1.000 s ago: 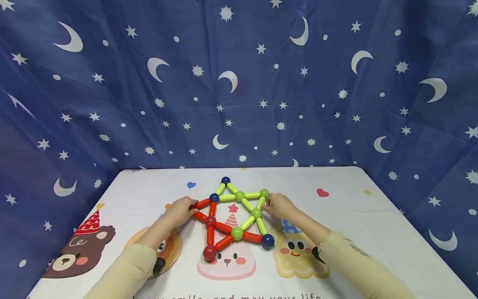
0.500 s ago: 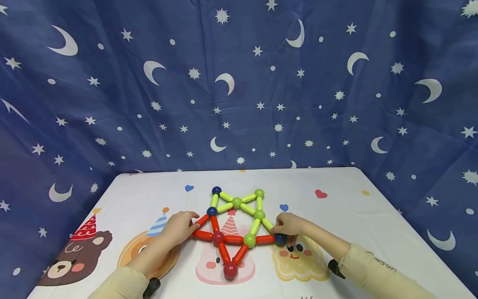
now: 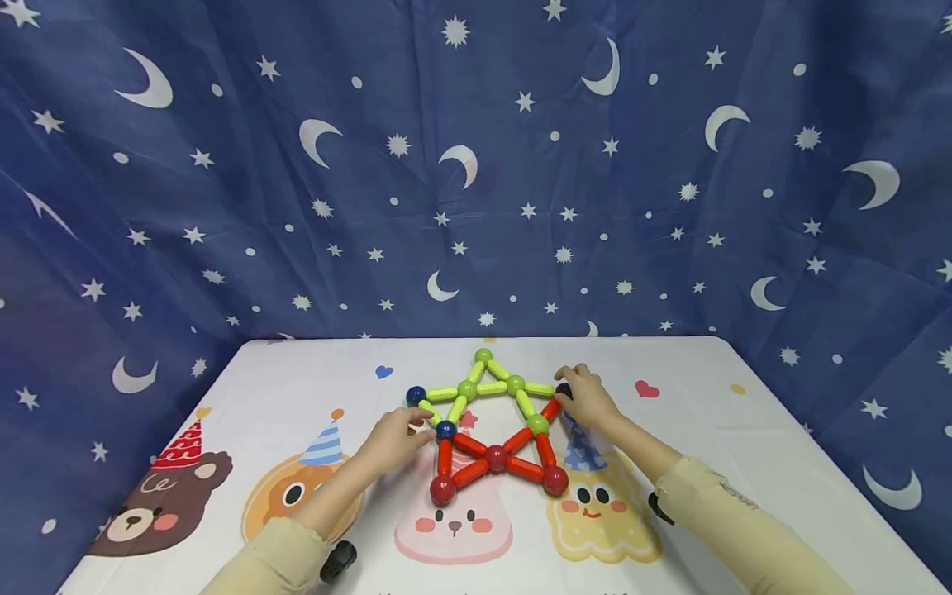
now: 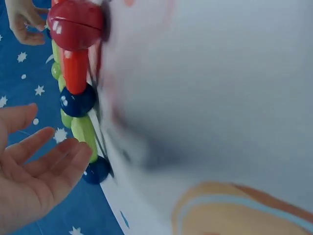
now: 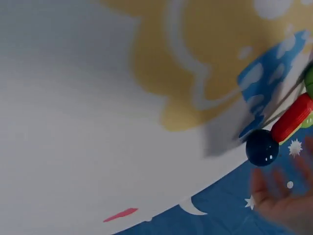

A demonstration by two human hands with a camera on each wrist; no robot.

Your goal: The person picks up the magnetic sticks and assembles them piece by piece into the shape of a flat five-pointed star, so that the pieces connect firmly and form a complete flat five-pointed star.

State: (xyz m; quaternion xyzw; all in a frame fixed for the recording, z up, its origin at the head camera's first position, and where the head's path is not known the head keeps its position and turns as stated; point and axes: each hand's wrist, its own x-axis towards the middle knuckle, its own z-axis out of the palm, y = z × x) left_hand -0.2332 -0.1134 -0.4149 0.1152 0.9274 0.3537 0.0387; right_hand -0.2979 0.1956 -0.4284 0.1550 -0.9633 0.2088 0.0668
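Observation:
A star of magnetic rods and balls (image 3: 496, 458) lies flat on the table, red rods in its near part, yellow-green rods in its far part. My left hand (image 3: 397, 438) is at its left side, fingers loosely spread beside a yellow-green rod (image 4: 84, 134) between two dark blue balls (image 4: 78, 100). Whether a fingertip touches the rod I cannot tell. At the star's right tip, my right hand (image 3: 587, 398) has its fingers extended around a dark blue ball (image 5: 262, 148). Those fingers are blurred in the right wrist view, with a gap visible between them and the ball.
The white table cover (image 3: 669, 372) carries printed cartoon figures, a brown bear (image 3: 159, 504) at the left among them. A blue curtain (image 3: 476, 273) with moons and stars hangs behind the table's far edge.
The star has turned counterclockwise on the table, its right blue ball swinging away from me and a red tip moving rightward. Both hands have shifted around its sides and loosened from it.

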